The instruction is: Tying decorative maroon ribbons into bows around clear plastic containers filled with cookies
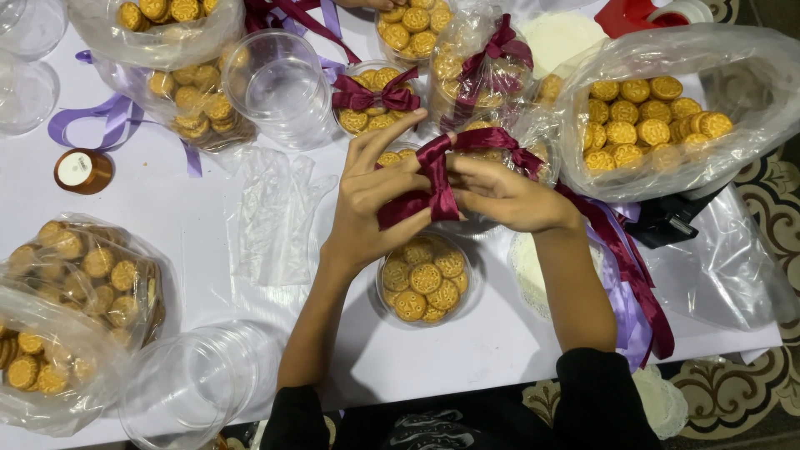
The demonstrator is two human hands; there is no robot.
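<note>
My left hand [371, 196] and my right hand [504, 196] meet over a clear round cookie tub [392, 158] and both pinch a dark red satin ribbon [437, 179] that loops between the fingers. The ribbon's long tail [621, 250] trails off to the right over my right forearm's side. Just below my hands sits an open clear tub of round yellow cookies [423, 281]. Behind my hands stands a tub tied with a dark red bow [377, 98].
On the white table [192, 208]: big plastic bags of cookies at right [658, 117], upper left [179, 50] and lower left [71, 308], empty clear tubs [279, 83] [196, 383], a crumpled plastic glove [271, 212], a ribbon spool [82, 170], purple ribbon [92, 117].
</note>
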